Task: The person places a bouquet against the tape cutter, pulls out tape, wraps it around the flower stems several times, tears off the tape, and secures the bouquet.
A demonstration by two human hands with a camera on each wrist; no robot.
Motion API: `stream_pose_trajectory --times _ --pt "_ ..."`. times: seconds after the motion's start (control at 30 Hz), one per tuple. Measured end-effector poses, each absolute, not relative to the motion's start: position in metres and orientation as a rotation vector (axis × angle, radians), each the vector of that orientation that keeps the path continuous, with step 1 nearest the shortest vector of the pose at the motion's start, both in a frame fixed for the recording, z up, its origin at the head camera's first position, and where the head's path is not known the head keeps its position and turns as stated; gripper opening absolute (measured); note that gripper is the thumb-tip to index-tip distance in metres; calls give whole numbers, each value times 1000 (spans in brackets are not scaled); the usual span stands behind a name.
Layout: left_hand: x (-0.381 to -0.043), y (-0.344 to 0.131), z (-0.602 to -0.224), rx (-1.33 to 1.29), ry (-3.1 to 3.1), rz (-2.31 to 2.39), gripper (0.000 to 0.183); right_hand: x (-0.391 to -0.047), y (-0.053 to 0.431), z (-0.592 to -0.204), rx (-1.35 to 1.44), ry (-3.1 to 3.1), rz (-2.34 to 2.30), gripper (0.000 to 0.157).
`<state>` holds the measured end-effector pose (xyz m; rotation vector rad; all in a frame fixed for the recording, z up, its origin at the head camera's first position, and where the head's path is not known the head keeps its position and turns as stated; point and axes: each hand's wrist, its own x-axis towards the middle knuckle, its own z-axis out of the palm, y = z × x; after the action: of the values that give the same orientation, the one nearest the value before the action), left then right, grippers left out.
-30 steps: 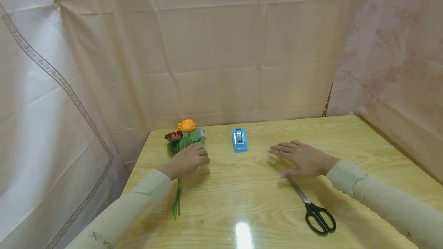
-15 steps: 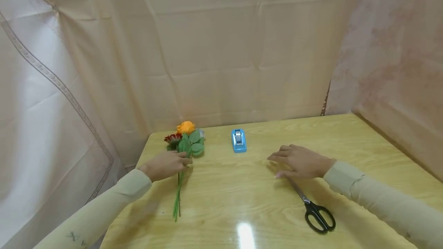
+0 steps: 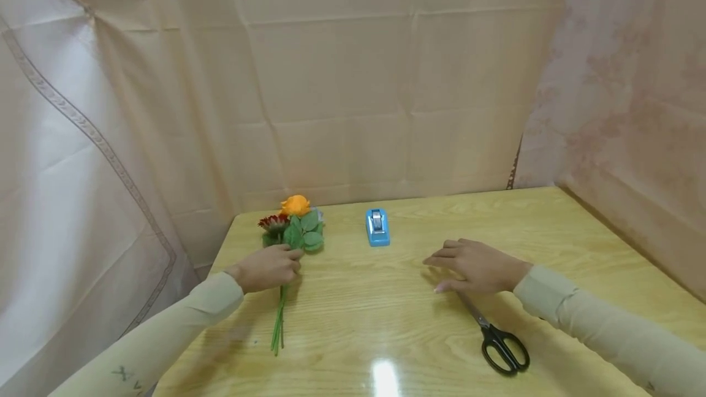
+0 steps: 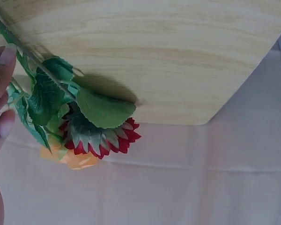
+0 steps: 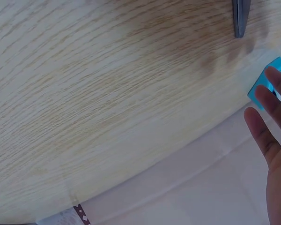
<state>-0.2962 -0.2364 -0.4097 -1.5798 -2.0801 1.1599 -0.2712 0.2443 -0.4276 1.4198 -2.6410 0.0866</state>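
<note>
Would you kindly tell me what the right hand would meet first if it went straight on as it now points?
Probably the blue tape dispenser, though the right hand might pass over it: height above the table is unclear.

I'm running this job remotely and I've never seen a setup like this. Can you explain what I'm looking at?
There's no machine: you see a person's left hand and right hand, both bare. One picture comes from a camera worn on the head, looking forward and down; the two close-ups come from cameras on each wrist. On the wooden table lie flowers, a blue tape dispenser and black-handled scissors. The left hand is at the flowers' stems, though I can't tell whether its fingers grip them. The right hand is near the scissors' blade end, holding nothing.
</note>
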Motion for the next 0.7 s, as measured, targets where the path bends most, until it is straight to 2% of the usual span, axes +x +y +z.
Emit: stream_pose_trajectory --times 0.3,0.7 --pt "-298 -242 -403 -1578 -1988 1171 10 -267 249 -425 1415 -2654 44 60" --pt "-298 -245 -415 -1595 -1812 1269 6 -263 249 -427 1401 -2697 66 62"
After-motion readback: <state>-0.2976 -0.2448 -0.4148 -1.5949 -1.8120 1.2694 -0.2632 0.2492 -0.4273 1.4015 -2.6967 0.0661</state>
